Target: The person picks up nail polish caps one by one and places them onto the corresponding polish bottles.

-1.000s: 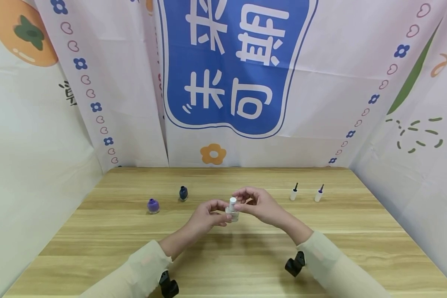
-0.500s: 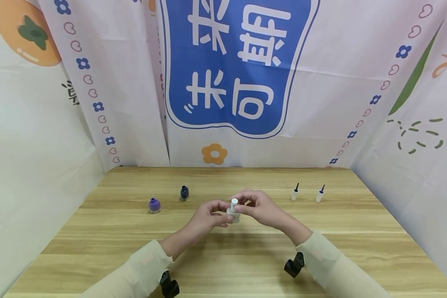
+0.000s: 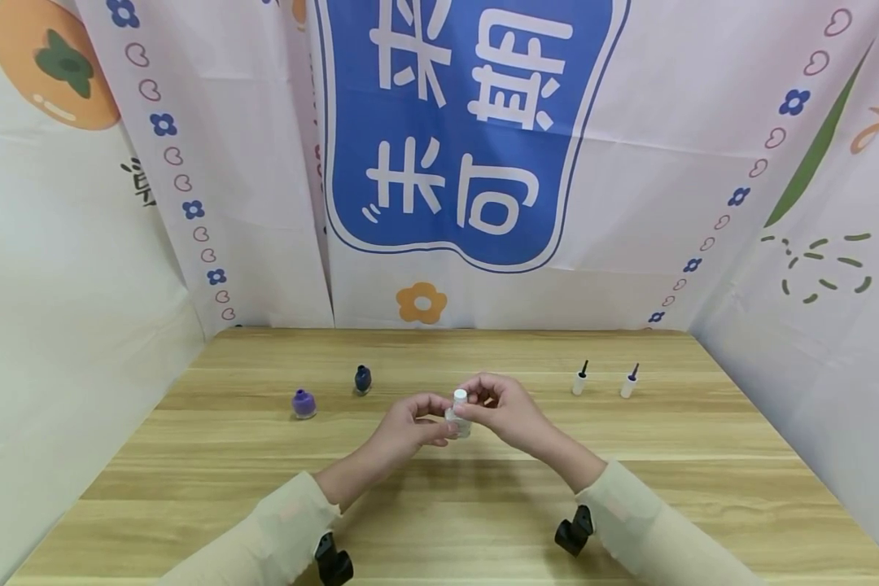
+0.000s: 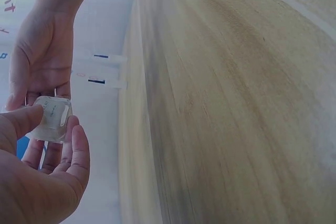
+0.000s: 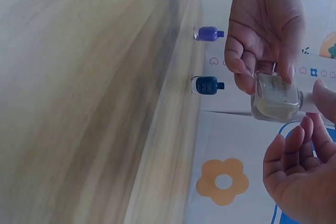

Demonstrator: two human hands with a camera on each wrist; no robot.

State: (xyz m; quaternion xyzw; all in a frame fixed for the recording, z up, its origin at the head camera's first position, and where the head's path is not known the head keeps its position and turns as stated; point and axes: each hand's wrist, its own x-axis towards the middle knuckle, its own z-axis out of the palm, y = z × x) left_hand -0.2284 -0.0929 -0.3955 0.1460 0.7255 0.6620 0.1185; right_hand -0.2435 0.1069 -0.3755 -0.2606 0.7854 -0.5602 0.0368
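A nail polish bottle (image 3: 464, 426) of clear glass with pale contents is held just above the middle of the table. My left hand (image 3: 404, 427) grips its glass body between thumb and fingers. The white cap (image 3: 460, 395) sits on the bottle's neck, and my right hand (image 3: 511, 413) pinches it from the right. In the right wrist view the pale bottle (image 5: 275, 98) lies between the two hands, its cap partly covered by the right thumb. Printed text faces the left wrist view on the bottle (image 4: 55, 118), where the left thumb overlaps one corner.
Capless purple (image 3: 303, 404) and dark blue (image 3: 363, 380) nail polish bottles stand at the back left of the wooden table (image 3: 439, 521). Two white caps (image 3: 578, 385) (image 3: 627, 388) stand at the back right with brushes pointing up. Printed cloth (image 3: 264, 244) encloses the table behind and at the sides.
My right hand and forearm have shifted and turned slightly about the cap. The left hand keeps its hold on the bottle, nearly still. The other bottles and caps stay put.
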